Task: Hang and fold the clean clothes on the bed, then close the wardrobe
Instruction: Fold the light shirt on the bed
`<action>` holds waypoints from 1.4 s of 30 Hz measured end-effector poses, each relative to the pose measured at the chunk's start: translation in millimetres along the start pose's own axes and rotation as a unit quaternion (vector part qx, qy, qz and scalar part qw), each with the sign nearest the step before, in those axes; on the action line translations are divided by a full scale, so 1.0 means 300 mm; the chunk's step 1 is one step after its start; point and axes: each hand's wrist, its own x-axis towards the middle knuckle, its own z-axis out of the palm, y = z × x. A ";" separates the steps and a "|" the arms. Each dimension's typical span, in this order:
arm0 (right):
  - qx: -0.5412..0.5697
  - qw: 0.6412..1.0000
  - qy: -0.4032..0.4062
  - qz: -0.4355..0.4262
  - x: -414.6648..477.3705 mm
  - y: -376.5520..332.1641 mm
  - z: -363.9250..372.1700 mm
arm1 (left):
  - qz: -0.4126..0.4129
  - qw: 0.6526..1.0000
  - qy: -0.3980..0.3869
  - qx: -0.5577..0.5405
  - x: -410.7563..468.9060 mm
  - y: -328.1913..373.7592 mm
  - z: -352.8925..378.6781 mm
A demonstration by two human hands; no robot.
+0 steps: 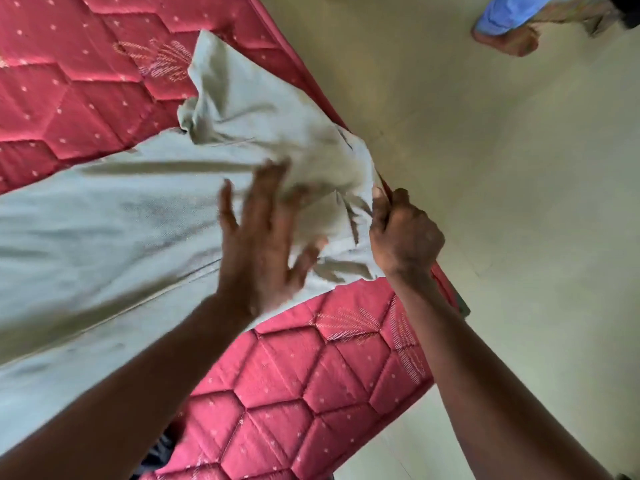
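A red quilted bed [69, 81] on a pale floor [502, 168]; a pale grey garment [104, 220] lies spread across it; the left hand [259, 237], blurred, fingers splayed wide over the cloth; the right hand [405, 233] grips its edge.

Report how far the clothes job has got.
Done: nothing visibly finished; no folded pile or hanger shows. In hand: one pale garment lies spread on the mattress, the right hand gripping its edge, the left hand open over it, blurred. Left: folding this garment; the wardrobe is out of view.
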 end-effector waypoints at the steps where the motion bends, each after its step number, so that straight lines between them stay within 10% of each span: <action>1: 0.000 1.000 -0.004 0.009 0.005 0.021 0.000 | 0.040 0.999 -0.028 0.012 -0.038 0.015 0.032; 5: 0.022 0.993 0.072 0.088 0.030 0.071 -0.010 | 0.046 0.993 -0.104 0.034 -0.108 -0.038 0.096; 8: 0.069 0.991 0.110 -0.022 0.005 -0.004 -0.016 | 0.026 0.996 -0.090 0.005 -0.114 -0.071 0.070; 14: 0.108 0.965 -0.039 -0.234 0.007 -0.222 0.053 | -0.234 0.971 0.057 0.001 0.163 -0.271 -0.041; 19: 0.019 0.972 -0.056 -0.227 -0.002 -0.246 0.137 | -0.430 0.900 -0.064 -0.030 0.455 -0.442 -0.085; 27: 0.020 0.971 -0.064 -0.231 -0.004 -0.248 0.132 | -0.426 0.887 0.037 -0.172 0.545 -0.437 -0.128; 35: 0.027 0.970 -0.064 -0.234 -0.002 -0.250 0.135 | -0.454 0.837 -0.164 -0.259 0.519 -0.488 -0.129; 42: 0.067 0.966 -0.080 -0.235 0.015 -0.251 0.126 | -0.373 0.901 0.037 -0.217 0.506 -0.390 -0.134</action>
